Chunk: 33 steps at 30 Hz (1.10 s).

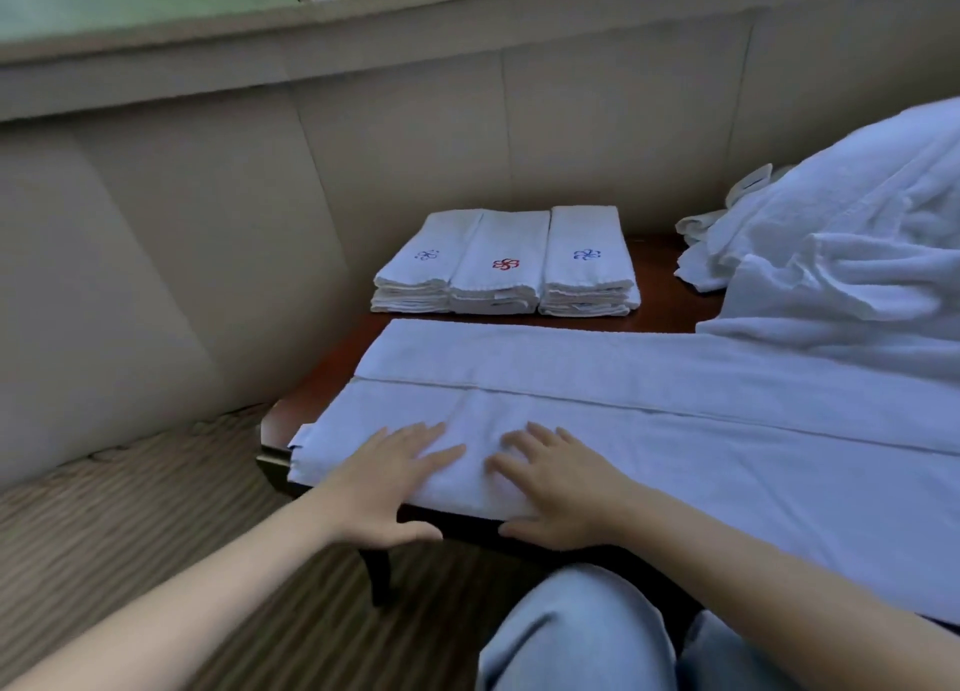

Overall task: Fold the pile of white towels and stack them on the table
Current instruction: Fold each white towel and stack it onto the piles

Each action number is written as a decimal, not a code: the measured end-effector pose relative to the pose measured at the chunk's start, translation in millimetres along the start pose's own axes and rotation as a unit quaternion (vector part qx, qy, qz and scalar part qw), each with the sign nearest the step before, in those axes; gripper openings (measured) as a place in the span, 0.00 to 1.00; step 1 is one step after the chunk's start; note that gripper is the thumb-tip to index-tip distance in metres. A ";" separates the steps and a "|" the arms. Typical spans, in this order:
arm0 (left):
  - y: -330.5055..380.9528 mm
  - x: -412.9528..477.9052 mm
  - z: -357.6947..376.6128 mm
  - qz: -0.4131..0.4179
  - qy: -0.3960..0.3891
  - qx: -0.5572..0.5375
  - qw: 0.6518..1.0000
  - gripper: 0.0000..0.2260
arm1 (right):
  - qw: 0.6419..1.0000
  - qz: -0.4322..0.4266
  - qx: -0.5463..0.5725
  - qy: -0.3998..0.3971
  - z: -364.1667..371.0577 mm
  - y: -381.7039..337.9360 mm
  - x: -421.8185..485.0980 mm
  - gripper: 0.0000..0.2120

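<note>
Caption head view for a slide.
Left hand and right hand press long towel flat on table; folded stacks behind, unfolded pile right.

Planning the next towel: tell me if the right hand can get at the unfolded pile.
Probably yes. The right hand lies flat and empty on the spread towel; the pile sits on that same side, only flat towel between.

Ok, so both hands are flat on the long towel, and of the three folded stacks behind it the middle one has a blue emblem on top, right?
No. The head view shows the middle stack topped by a red emblem; the blue ones are on the left stack and right stack. Otherwise yes: left hand and right hand lie flat on the long towel.
</note>
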<state>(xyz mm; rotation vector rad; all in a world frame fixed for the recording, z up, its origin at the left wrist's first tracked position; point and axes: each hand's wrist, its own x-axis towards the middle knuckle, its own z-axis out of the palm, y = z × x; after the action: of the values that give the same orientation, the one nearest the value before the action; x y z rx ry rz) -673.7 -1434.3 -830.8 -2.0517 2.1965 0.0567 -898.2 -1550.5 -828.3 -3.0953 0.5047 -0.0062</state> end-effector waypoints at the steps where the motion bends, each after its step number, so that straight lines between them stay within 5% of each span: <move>1: 0.2 -4.9 -2.5 0.037 0.060 0.014 0.997 0.33 | 0.999 0.002 -0.005 0.031 -2.5 -3.4 -0.4 0.20; 3: -3.7 -8.3 -4.2 0.096 0.201 0.047 0.974 0.22 | 0.998 0.016 -0.025 0.054 -8.4 -7.5 -2.9 0.10; 5: -9.3 -8.9 -2.9 0.096 0.306 0.051 0.946 0.22 | 0.998 0.037 -0.050 0.030 -11.7 -6.5 -7.7 0.14; 7: -13.0 -8.9 -7.0 0.043 0.326 0.045 0.943 0.04 | 0.996 0.072 -0.059 0.018 -11.4 0.5 -13.5 0.21; 9: -25.3 -5.3 -4.1 -0.007 0.306 0.028 0.952 0.18 | 0.990 0.127 -0.042 0.035 -14.9 11.5 -19.2 0.21; 12: -51.7 -4.3 -18.7 -0.170 0.268 -0.091 0.944 0.14 | 0.965 0.238 0.072 0.085 -29.0 47.6 -26.1 0.17; 16: -103.6 6.5 -48.5 -0.228 0.285 -0.391 0.845 0.17 | 0.931 0.302 0.133 0.154 -51.4 104.5 -20.9 0.04; 21: -120.3 76.2 -49.1 -0.276 0.303 -0.529 0.743 0.08 | 0.929 0.331 0.093 0.135 -62.4 158.1 21.6 0.12; 23: -121.4 114.8 -41.3 -0.332 0.266 -0.492 0.759 0.07 | 0.931 0.346 0.086 0.085 -56.5 179.2 42.7 0.12; 26: -128.9 149.3 -28.9 -0.405 0.182 -0.323 0.836 0.11 | 0.926 0.372 0.070 0.004 -31.5 201.1 66.8 0.13; 29: -133.3 161.5 -28.8 -0.436 0.129 -0.245 0.856 0.07 | 0.907 0.406 0.106 0.041 -11.1 218.0 73.0 0.16; 33: -119.5 176.7 -40.6 -0.461 0.066 -0.100 0.879 0.26 | 0.894 0.423 0.122 0.087 -4.0 224.0 68.9 0.19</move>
<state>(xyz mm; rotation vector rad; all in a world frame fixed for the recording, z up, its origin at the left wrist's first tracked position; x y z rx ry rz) -569.0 -1622.7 -804.8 -3.0557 1.0696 0.0429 -904.1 -1784.8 -825.4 -2.3914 1.6501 -0.3114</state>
